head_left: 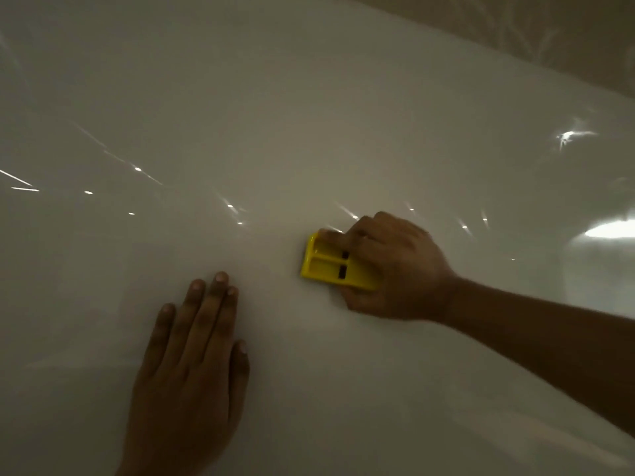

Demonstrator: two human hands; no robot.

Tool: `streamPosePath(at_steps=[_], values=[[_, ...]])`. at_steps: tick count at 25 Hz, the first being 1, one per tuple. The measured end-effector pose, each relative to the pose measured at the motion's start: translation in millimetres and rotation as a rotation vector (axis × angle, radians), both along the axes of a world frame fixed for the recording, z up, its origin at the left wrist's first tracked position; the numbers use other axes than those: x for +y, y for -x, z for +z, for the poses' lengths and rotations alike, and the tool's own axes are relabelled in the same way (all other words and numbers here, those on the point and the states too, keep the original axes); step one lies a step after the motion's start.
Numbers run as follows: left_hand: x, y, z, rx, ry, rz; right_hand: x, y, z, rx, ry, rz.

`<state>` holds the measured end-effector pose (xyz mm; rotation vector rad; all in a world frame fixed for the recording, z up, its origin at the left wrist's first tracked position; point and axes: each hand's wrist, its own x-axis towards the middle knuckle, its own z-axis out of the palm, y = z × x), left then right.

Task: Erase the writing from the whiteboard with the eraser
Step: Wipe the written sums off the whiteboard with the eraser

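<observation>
Nearest the camera, the left hand point(187, 365) is laid flat on the glossy white whiteboard point(240, 115), palm down, its fingers point(202, 314) straight and only slightly spread; nothing is held by it, and it is judged to be steadying the board.

Further up and to the right, the right hand point(395, 269) is closed around the yellow plastic block eraser point(331, 266). The fingers are curled over the eraser's upper edge, the thumb is tucked under its lower edge, and the underside is pressed against the board.

Key relation: the eraser's long axis runs roughly left to right, with its free end projecting leftward from the fingers, towards the space above the left hand. The two hands are apart, not touching.

Count: one eraser, one whiteboard, two hands.

No writing can be made out on the board in dim light, only glare streaks. A patterned wall point(515, 29) is seen beyond the board's far edge.
</observation>
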<state>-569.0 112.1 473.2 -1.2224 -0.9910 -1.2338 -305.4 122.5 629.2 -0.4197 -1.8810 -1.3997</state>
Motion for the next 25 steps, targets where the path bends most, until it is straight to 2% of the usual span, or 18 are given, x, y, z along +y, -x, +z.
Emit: streamPosePath(at_steps=[1,2,4,5,6,8,13,19,21,22,23,25], values=[[0.0,0.2,-1.8,0.0,0.003,-0.002,2.4,-11.0,11.4,0.064,-0.029,-0.026],[-0.6,-1.1,-3.9,-0.006,0.009,-0.008,3.2,-19.9,25.7,0.234,-0.035,-0.03],[-2.4,-0.4,-8.9,-0.017,0.043,0.002,3.4,-23.3,56.4,0.702,0.067,0.033],[-4.1,-1.3,-9.8,-0.022,0.054,-0.007,4.0,-17.8,69.3,0.872,0.114,0.075],[-5.3,-2.2,-10.6,-0.023,0.065,-0.014,4.4,-6.5,77.5,0.96,0.144,0.104],[-5.5,-1.7,-15.9,-0.028,0.087,-0.008,3.0,24.9,73.2,0.879,0.134,0.129],[-6.7,0.7,-22.4,-0.015,0.12,0.009,-6.5,61.5,5.1,0.329,0.028,0.11],[-7.6,3.7,-23.0,0.004,0.127,0.009,-8.0,21.8,-126.0,-0.132,0.072,0.134],[-7.1,5.7,-22.6,0.006,0.137,0.018,-8.6,6.7,-142.2,-0.269,0.087,0.054],[-6.6,5.7,-22.8,0.009,0.139,0.017,-7.6,0.8,-132.7,-0.251,0.082,0.008],[-6.3,5.7,-22.8,0.014,0.139,0.015,-4.6,-2.0,-114.0,-0.119,0.077,-0.029],[-5.8,6.4,-23.1,0.018,0.138,0.019,-1.2,-5.4,-61.5,0.392,0.076,-0.039]])
